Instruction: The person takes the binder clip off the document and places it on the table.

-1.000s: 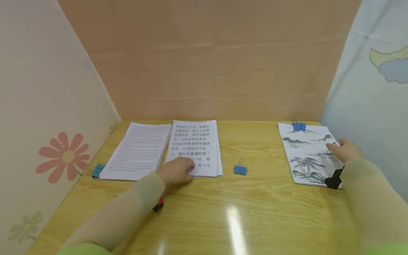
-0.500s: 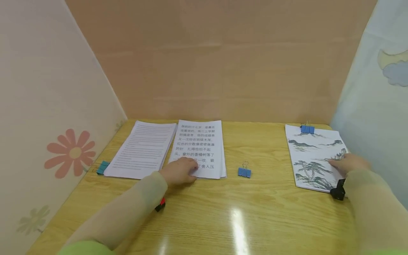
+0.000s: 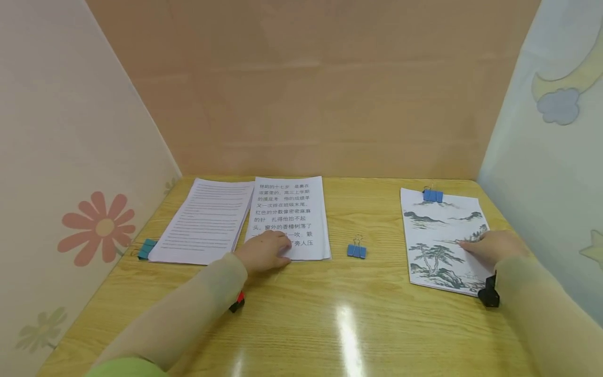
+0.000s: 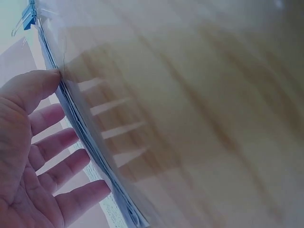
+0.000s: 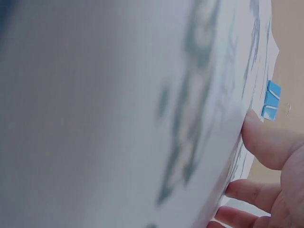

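Note:
My left hand (image 3: 265, 252) rests on the lower left of a paper stack (image 3: 288, 207) printed with large characters. In the left wrist view the thumb and spread fingers (image 4: 71, 168) touch that stack's edge. My right hand (image 3: 492, 248) pinches the right edge of another paper stack (image 3: 440, 228), which shows an ink landscape. Its thumb lies on the top sheet; the other fingers (image 5: 254, 192) reach under the edge, their tips hidden in the right wrist view. A blue binder clip (image 3: 433, 195) sits on this stack's far edge.
A second blue binder clip (image 3: 356, 251) stands on the wooden table (image 3: 301, 324) between the stacks. At left lies a stack of finely printed sheets (image 3: 200, 222) with a teal binder clip (image 3: 147, 249) beside its corner. Walls close off the back and both sides.
The landscape stack has come left and nearer to me, with my right hand moving along with it. My left hand stays on the large-print stack. The head view has shifted slightly.

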`<state>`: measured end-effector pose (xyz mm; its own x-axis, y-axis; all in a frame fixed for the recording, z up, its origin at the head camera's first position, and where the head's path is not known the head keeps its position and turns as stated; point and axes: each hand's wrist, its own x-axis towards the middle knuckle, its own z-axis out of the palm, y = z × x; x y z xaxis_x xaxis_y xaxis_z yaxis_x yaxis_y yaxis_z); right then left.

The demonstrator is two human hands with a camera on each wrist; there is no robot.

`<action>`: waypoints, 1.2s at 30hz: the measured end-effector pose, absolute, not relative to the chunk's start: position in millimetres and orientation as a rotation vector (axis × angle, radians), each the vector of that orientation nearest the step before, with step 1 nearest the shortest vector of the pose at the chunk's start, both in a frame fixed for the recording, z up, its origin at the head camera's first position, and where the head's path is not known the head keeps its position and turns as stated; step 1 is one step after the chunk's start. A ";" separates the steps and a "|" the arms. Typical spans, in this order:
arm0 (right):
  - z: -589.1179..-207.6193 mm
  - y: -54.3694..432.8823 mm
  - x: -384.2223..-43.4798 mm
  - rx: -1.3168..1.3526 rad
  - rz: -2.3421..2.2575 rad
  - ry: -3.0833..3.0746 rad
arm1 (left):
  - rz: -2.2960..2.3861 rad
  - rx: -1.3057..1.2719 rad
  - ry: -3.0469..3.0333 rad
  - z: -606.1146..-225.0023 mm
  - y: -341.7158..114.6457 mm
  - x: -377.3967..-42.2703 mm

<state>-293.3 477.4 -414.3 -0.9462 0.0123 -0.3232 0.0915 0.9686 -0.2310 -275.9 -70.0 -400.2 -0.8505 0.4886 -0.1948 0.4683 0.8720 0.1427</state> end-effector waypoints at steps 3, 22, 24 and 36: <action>-416.9 469.5 -288.2 0.019 -0.347 2.803 | 0.156 0.713 2.818 -401.4 -69.7 -275.6; -412.7 402.4 -255.3 -0.074 -0.275 2.842 | 0.139 0.686 2.821 -404.5 -70.6 -279.6; -411.3 396.5 -253.4 -0.079 -0.258 2.839 | 0.139 0.685 2.813 -403.3 -69.8 -280.4; -404.2 368.3 -242.1 -0.126 -0.159 2.822 | 0.156 0.667 2.737 -382.1 -54.1 -287.5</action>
<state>-242.1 368.3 -404.2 -0.9478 -0.1041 -0.3014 -0.0697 0.9900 -0.1228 -287.5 -54.1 -382.1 -0.8401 0.4646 -0.2799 0.4298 0.8850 0.1790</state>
